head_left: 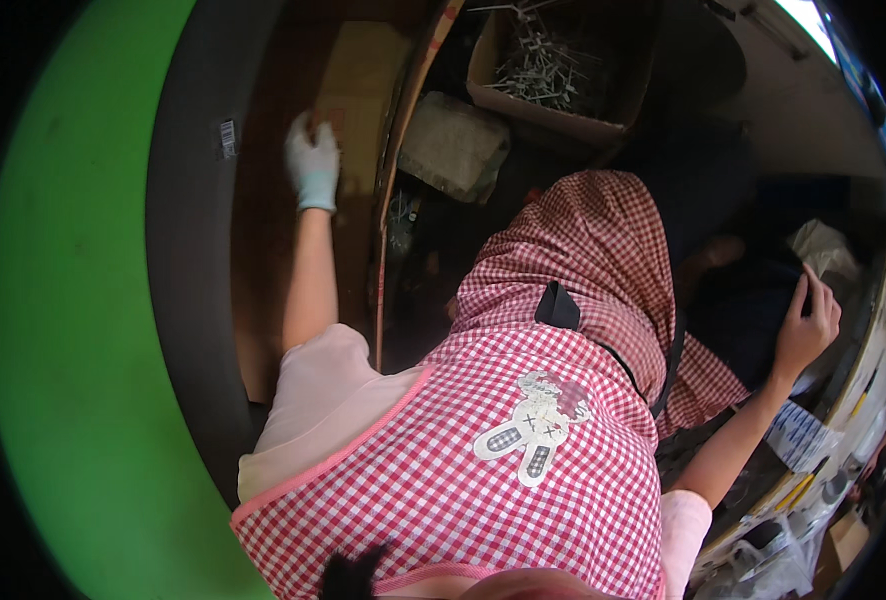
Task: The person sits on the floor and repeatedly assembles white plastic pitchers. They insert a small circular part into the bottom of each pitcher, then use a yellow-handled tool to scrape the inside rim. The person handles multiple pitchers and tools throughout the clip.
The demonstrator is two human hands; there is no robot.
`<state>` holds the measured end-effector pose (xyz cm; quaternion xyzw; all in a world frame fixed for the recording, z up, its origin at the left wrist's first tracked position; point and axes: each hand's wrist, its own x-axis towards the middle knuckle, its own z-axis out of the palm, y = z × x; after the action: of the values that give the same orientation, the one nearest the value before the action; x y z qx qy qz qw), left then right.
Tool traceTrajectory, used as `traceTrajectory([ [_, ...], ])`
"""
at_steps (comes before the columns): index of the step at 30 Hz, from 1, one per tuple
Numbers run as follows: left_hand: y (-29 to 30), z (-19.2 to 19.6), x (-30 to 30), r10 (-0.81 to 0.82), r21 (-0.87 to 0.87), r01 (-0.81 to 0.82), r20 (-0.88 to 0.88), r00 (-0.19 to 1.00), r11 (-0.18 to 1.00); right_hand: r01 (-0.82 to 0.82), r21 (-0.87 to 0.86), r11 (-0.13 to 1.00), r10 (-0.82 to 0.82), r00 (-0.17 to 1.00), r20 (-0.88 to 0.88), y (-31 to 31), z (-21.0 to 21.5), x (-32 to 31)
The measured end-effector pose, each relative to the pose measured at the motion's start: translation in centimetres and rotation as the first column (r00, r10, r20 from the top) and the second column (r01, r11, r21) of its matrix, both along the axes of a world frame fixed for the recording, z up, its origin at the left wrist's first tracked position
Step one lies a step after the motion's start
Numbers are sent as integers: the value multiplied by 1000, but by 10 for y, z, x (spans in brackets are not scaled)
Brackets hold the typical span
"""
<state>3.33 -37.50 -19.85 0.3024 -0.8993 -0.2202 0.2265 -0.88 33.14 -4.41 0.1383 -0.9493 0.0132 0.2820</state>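
My left hand [313, 165] wears a white glove with a pale blue cuff and reaches down inside a brown cardboard box [273, 260]. Its fingers are apart beside a tan cardboard piece [368, 80], and nothing shows between them. My right hand [811, 315] is bare, out at the far right by the edge of a cluttered worktop [875, 330]. One finger points up toward a crumpled beige bag [825, 250]; the others are loosely bent, holding nothing that I can see.
A green surface [73, 300] with a dark border [188, 220] fills the left side. Ahead stands an open carton [548, 115] of thin metal pieces, near a dusty pale block [453, 145]. Plastic bags [763, 550], yellow-handled tools [795, 492] and a blue-and-white box [801, 435] crowd the lower right.
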Motion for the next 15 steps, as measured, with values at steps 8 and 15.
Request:
traceTrajectory([
  [8, -169, -69, -13, 166, -448, 162, 608, 777, 879, 180, -567, 804, -116, 982, 148, -9, -5, -5],
  [15, -156, -88, -54, 210, -434, 122, 639, 740, 893, 492, -751, 440, -229, 870, 436, 185, 92, -81],
])
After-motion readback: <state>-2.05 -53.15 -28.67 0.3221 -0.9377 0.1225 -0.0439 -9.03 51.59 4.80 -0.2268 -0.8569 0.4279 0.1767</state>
